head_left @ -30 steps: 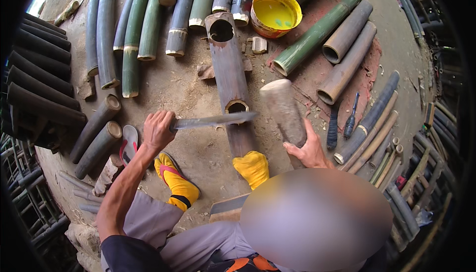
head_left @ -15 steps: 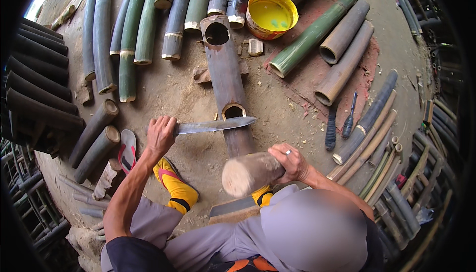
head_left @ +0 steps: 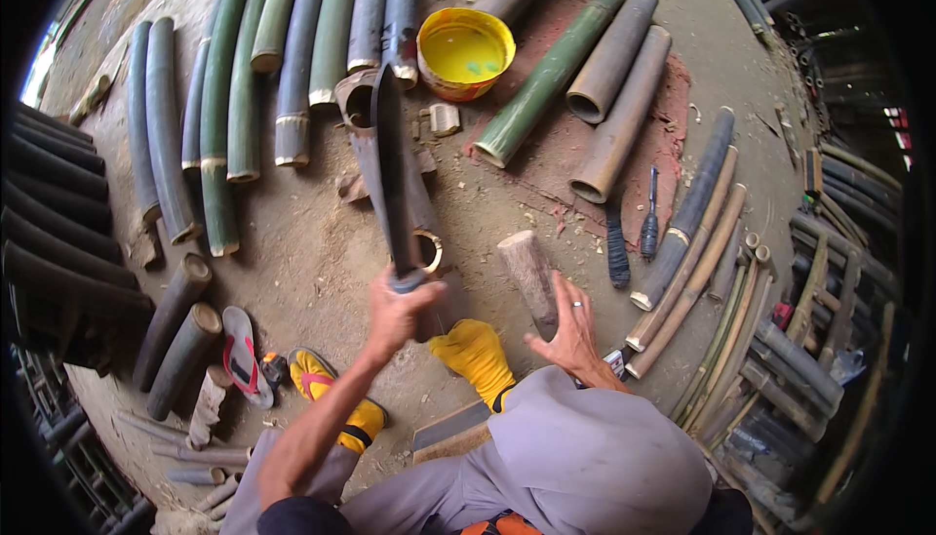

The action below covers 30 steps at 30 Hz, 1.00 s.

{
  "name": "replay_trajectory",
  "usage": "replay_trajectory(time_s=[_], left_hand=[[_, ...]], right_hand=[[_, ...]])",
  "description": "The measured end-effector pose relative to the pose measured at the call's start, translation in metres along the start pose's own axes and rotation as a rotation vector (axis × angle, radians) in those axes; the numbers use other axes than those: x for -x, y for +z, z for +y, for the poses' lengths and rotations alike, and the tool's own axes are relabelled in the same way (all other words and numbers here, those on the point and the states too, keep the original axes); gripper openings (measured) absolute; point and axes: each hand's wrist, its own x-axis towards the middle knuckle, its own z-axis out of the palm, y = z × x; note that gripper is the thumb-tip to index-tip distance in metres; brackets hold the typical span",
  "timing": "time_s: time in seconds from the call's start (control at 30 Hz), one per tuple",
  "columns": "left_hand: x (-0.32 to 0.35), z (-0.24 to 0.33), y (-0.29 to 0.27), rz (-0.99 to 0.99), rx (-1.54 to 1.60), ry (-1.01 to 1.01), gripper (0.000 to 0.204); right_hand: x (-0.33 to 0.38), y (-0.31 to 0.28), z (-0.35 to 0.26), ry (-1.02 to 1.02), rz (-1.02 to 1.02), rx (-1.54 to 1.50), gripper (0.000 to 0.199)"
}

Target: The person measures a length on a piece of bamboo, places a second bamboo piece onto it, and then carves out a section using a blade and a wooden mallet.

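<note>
My left hand (head_left: 398,316) is closed round the handle of a machete (head_left: 391,169), its long dark blade pointing away from me. Behind the blade lies a thick dark bamboo tube (head_left: 419,201) with a round hole near its far end and another nearer to me. Part of the tube is hidden by the blade and my left hand. To its right a short wooden billet (head_left: 528,272) lies tilted on the ground. My right hand (head_left: 573,330) is at the billet's near end, fingers spread and not wrapped round it.
A yellow bucket (head_left: 466,91) of yellow liquid stands beyond. Green and dark bamboo poles (head_left: 244,96) lie at the far left. Several tubes rest on a reddish mat (head_left: 663,135), with dark-handled tools (head_left: 650,213) beside it. My yellow-socked foot (head_left: 473,355) is close to the tube.
The machete has swung from lying across the tube to pointing away from me. My right hand has lowered the billet to the ground and opened. One yellow-socked foot has come forward beside the tube.
</note>
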Motion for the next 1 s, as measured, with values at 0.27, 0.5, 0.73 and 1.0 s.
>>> replay_trajectory(time_s=[0.27, 0.5, 0.73, 1.0], left_hand=[[0.012, -0.014, 0.115, -0.183, -0.676, 0.590, 0.066], [0.001, -0.024, 0.024, 0.259, -0.565, 0.443, 0.043], [0.002, -0.036, 0.004, 0.233, -0.706, 0.390, 0.051], [0.005, -0.048, 0.007, 0.300, -0.717, 0.442, 0.038]], right_hand=[[-0.011, 0.004, 0.015, 0.464, 0.221, -0.611, 0.050], [0.002, 0.017, 0.113, 0.483, 0.036, -0.249, 0.052], [-0.021, 0.043, 0.109, 0.388, -0.161, 0.240, 0.046], [-0.231, 0.028, -0.011, -0.341, 0.186, -0.136, 0.039]])
